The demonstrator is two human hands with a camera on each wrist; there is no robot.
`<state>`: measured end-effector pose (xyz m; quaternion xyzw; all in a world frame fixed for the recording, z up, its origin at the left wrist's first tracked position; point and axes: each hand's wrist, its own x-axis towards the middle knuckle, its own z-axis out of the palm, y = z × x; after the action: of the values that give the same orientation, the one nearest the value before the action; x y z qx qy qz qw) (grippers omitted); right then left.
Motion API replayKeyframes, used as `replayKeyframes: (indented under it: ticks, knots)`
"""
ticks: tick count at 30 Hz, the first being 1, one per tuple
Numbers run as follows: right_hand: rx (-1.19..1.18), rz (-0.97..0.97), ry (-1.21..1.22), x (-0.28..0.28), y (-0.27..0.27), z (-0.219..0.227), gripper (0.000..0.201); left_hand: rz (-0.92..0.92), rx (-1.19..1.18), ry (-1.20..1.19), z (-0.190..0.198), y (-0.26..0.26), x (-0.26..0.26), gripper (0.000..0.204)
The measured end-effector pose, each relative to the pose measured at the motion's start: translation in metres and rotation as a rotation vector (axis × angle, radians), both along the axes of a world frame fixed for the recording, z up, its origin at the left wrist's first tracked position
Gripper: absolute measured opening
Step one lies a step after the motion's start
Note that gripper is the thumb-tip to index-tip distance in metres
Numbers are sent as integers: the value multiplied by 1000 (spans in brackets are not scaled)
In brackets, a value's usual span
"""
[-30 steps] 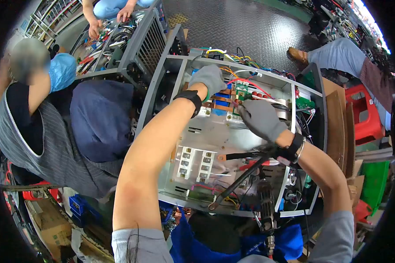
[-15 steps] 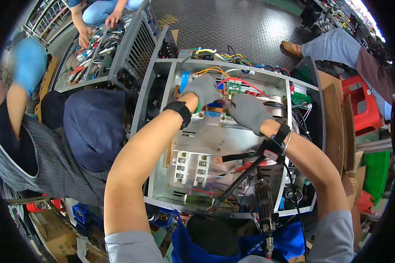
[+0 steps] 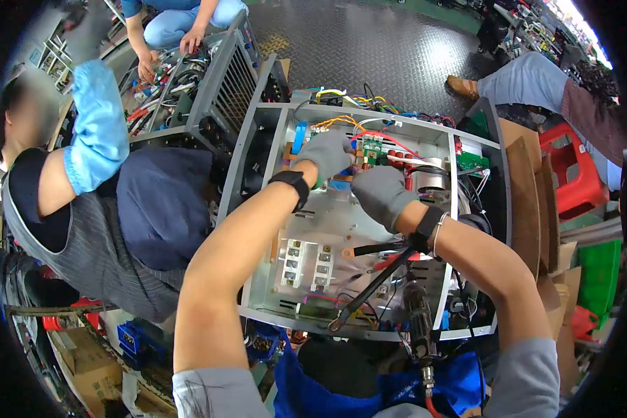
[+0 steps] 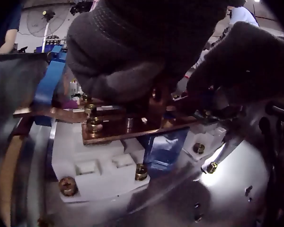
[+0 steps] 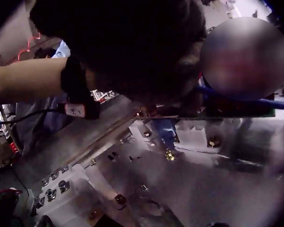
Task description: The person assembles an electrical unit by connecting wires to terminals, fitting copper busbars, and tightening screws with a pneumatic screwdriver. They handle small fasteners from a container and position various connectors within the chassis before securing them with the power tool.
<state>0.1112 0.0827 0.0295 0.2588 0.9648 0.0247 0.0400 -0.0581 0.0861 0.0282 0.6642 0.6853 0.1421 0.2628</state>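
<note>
My left hand (image 3: 327, 155), in a grey glove, is at the copper bars near the far wall of an open metal cabinet (image 3: 355, 223). In the left wrist view its curled fingers come down over a bolted copper bar (image 4: 118, 136). White blocks (image 4: 99, 161) carry this bar, with a blue piece (image 4: 163, 149) between them. My right hand (image 3: 382, 191), also gloved, is close beside the left at the same bars, fingers bent and knuckles up. The gloves hide the fingertips, so I cannot tell what either hand holds. A green circuit board (image 3: 373, 148) sits just beyond them.
White terminal blocks (image 3: 290, 265) stand at the cabinet's near left. A thick black cable (image 3: 373, 289) crosses the near right, beside a power screwdriver (image 3: 418, 320). Coloured wires run along the far edge. A person with a blue sleeve (image 3: 97, 132) sits at the left.
My right hand has moved left and nearer to me, closer to the left hand. The left hand stays at the copper bars. The neighbour's blue-sleeved arm has shifted, and the head view has moved slightly.
</note>
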Motion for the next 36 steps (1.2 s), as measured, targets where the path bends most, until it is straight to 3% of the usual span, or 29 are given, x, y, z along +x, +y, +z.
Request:
replayKeyframes:
  ticks: [1,8,10,12,13,15,16,18,20,21,22,23,25,26,29,32,33,36]
  knots:
    - [0,2,-43,-1,0,0,12,-59,36,-21,-3,-2,-4,25]
    - [63,151,20,6,11,-7,8,-277,-65,611,11,-5,25,29]
    - [79,144,-45,0,10,-4,12,-240,-73,557,21,-5,25,24]
    - [98,193,-257,0,6,2,12,-162,-37,524,18,0,26,25]
    - [83,193,-299,-1,9,3,14,-148,-69,405,22,3,20,22]
    - [101,182,-298,2,11,0,21,-346,477,493,-3,13,-17,17]
    - [130,169,-248,8,12,-3,26,-450,744,532,6,6,-29,14]
    - [180,156,-253,9,9,-3,36,-361,505,367,34,-26,-43,18]
    - [226,151,-368,8,3,9,46,-307,392,188,23,-50,-59,23]
    - [202,155,-416,0,10,2,59,-45,164,-651,34,-69,-45,29]
    - [142,116,-344,0,10,13,59,245,-105,-1468,52,-89,-27,35]
    - [84,80,-273,2,8,30,59,277,-109,-1383,66,-101,-18,47]
    - [-43,-17,-146,5,8,59,55,361,-176,-1220,81,-123,-11,40]
    - [-90,30,16,14,5,67,51,431,-212,-1115,86,-132,-6,35]
    - [-269,126,415,41,-14,90,43,346,-334,-1158,86,-148,-2,41]
    - [-464,218,558,70,-46,96,43,366,-143,-1203,81,-160,40,39]
    - [-502,267,569,80,-55,97,43,311,-108,-1098,80,-165,45,39]
    - [-537,189,336,111,-78,93,44,299,-294,-943,82,-177,58,34]
